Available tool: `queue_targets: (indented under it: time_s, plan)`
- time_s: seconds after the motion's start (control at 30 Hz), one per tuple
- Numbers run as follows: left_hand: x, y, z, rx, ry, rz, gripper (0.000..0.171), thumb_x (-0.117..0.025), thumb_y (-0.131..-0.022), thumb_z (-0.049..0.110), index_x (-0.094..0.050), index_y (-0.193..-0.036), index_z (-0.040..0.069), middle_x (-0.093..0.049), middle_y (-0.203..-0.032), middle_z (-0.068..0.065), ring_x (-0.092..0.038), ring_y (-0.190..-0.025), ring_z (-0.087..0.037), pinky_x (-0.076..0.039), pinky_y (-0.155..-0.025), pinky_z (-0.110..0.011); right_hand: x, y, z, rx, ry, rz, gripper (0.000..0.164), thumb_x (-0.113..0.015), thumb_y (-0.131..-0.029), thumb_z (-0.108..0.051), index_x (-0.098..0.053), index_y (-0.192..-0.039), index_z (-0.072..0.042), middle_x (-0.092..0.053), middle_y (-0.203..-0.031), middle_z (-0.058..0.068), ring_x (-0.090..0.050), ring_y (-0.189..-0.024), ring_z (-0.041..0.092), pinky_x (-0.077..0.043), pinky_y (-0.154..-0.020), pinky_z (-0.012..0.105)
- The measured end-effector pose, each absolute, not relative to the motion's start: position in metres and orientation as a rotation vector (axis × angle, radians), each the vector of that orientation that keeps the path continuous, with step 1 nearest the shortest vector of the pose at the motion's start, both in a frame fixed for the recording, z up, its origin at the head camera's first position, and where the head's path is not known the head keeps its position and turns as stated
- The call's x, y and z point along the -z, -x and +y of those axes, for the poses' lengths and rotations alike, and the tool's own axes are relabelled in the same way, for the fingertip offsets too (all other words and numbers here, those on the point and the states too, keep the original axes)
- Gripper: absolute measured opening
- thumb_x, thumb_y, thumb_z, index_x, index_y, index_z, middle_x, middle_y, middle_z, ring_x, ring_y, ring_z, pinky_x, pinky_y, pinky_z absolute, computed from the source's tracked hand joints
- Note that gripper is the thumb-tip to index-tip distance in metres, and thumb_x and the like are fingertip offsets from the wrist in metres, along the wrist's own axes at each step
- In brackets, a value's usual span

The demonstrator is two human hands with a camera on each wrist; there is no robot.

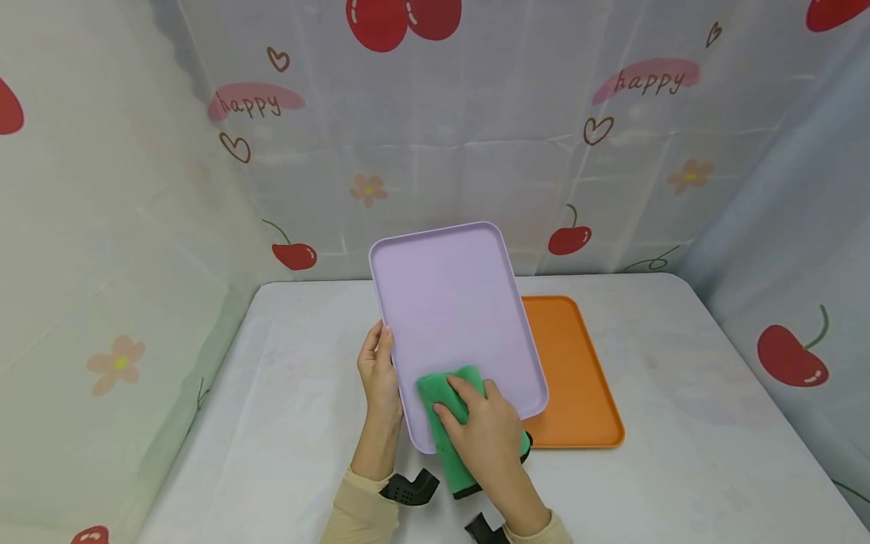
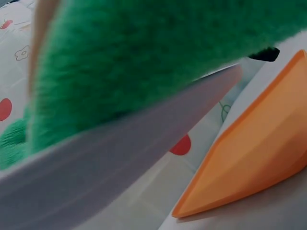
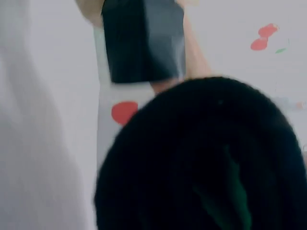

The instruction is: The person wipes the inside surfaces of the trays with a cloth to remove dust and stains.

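Note:
My left hand (image 1: 379,374) grips a light purple rectangular tray (image 1: 448,310) by its left long edge, with the thumb at the rim. The tray is raised and tilted, its inner face towards me. A folded green cloth (image 1: 448,453) with dark edging is held in my right hand (image 1: 492,434), whose fingers press it on the tray's lower part. In the left wrist view, fuzzy green cloth (image 2: 144,62) lies over the purple tray's edge (image 2: 96,163). Seen from the right wrist, the cloth's dark folded edge (image 3: 144,163) fills the lower part and hides the fingers.
An orange tray (image 1: 574,370) lies on the white-covered table (image 1: 680,423), partly behind the purple one. Patterned curtains (image 1: 476,113) hang at the back and both sides. Black camera mounts (image 1: 411,489) sit at the wrists.

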State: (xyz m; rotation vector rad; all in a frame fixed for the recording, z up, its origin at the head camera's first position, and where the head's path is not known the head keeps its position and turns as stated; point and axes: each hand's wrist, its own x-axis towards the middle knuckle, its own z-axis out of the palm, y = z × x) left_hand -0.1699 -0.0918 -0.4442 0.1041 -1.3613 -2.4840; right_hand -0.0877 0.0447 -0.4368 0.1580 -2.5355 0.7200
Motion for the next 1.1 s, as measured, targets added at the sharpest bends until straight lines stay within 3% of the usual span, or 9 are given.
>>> queue_targets:
  time_s: [0.4,0.8,1.1]
  plan:
    - [0.443,0.169,-0.093,2.455,-0.157,-1.395,0.028,-0.053,-0.102,0.027,-0.063,-0.119,0.007,-0.07,-0.093,0.005,-0.068,-0.076,-0.009,-0.056,-0.065,-0.023,0.431,0.083,0.029,-0.625,-0.34,-2.491,0.043,-0.09,-0.066,-0.033,-0.076,-0.104,-0.02,-0.055,-0.071,0.003,-0.045,-0.048,0.013,-0.033,-0.044,0.021]
    - [0.444,0.169,-0.09,2.441,-0.167,-1.402,0.027,-0.054,-0.101,0.028,-0.063,-0.117,0.008,-0.069,-0.091,0.005,-0.067,-0.076,-0.008,-0.056,-0.065,-0.022,0.431,0.085,0.044,-0.632,-0.313,-2.484,0.048,-0.092,-0.061,-0.035,-0.076,-0.105,-0.024,-0.059,-0.075,0.003,-0.049,-0.049,0.014,-0.035,-0.044,0.02]
    - [0.444,0.169,-0.091,2.433,-0.197,-1.391,0.027,-0.054,-0.101,0.026,-0.065,-0.117,0.006,-0.07,-0.089,0.005,-0.068,-0.073,-0.008,-0.056,-0.063,-0.022,0.43,0.09,0.069,-0.7,-0.158,-2.574,0.045,-0.091,-0.064,-0.033,-0.077,-0.106,-0.022,-0.055,-0.072,0.002,-0.04,-0.049,0.009,-0.031,-0.042,0.02]
